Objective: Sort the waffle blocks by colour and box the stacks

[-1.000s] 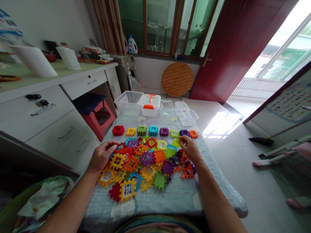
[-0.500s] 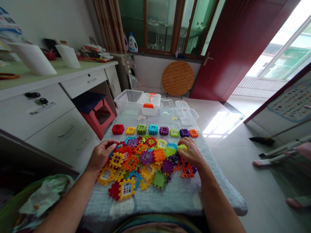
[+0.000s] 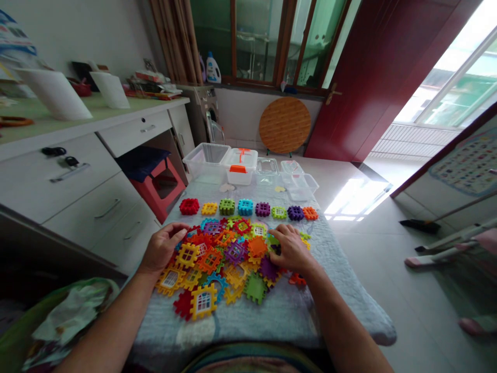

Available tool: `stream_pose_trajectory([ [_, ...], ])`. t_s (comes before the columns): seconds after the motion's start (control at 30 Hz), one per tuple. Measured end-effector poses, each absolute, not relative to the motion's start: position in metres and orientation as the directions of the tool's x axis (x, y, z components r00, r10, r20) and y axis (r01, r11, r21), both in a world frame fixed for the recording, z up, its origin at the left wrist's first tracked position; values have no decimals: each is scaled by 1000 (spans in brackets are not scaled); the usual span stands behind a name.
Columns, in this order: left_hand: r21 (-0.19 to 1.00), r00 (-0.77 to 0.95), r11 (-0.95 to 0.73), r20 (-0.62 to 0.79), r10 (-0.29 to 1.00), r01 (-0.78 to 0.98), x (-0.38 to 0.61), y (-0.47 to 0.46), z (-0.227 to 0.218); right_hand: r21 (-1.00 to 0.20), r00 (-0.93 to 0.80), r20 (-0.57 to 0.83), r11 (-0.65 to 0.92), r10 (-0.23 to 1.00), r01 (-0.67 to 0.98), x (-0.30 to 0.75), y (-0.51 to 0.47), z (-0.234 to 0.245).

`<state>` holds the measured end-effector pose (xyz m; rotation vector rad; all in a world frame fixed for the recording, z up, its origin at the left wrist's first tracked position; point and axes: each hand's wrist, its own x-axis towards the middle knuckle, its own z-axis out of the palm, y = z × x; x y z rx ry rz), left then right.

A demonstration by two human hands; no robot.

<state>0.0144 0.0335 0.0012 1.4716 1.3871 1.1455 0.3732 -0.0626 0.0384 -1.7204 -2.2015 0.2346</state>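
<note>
A loose pile of colourful plastic interlocking building tiles with notched edges covers the middle of the cloth-covered table. My left hand rests at the pile's left edge, thumb and forefinger apart, with no tile seen between them. Over the pile's right side, my right hand reaches in with bent, parted fingers. Its thumb is by a purple tile and its fingertips are near a green tile; the palm hides the tiles under it. Past its knuckles lies a yellow-green tile.
Behind the pile runs a row of small tile stacks sorted by colour, from a red stack to an orange stack. Farther back stand an uncovered clear bin, a lidded box with orange clips and smaller clear containers.
My right hand has moved left and inward over the pile. The light green piece it held is no longer in its fingers. My left hand has stayed in place.
</note>
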Motion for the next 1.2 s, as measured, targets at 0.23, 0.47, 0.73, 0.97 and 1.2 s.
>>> stream_pose_trajectory([
  [0.23, 964, -7, -72, 76, 997, 257, 14, 32, 2, -581, -164, 322, 332, 932, 743, 369, -64, 43],
  [0.47, 963, -16, -69, 75, 997, 261, 16, 31, 5, -805, 25, 284, 225, 958, 549, 393, -65, 42],
  [0.73, 961, -12, -76, 82, 997, 267, 15, 33, 2, -821, 167, 261, 127, 951, 557, 435, -62, 36],
  [0.97, 965, -21, -55, 63, 998, 258, 14, 33, 1, -591, 62, 110, 15, 992, 807, 433, -64, 30],
  [1.2, 960, -13, -73, 80, 997, 269, 12, 35, -2, -453, 49, 77, -9, 996, 892, 436, -67, 29],
])
